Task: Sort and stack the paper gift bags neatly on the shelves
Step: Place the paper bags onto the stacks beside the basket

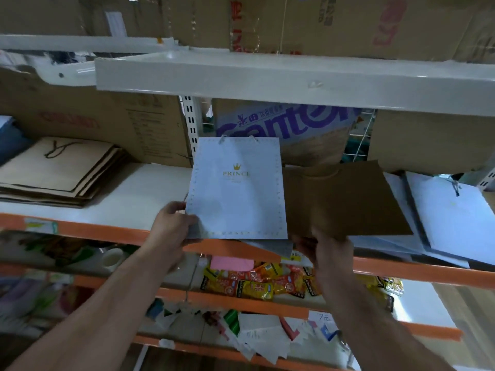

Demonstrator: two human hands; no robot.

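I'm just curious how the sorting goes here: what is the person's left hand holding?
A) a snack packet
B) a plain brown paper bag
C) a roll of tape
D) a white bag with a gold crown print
D: the left hand grips the lower left corner of the white crown-printed bag, while the right hand holds the brown bag.
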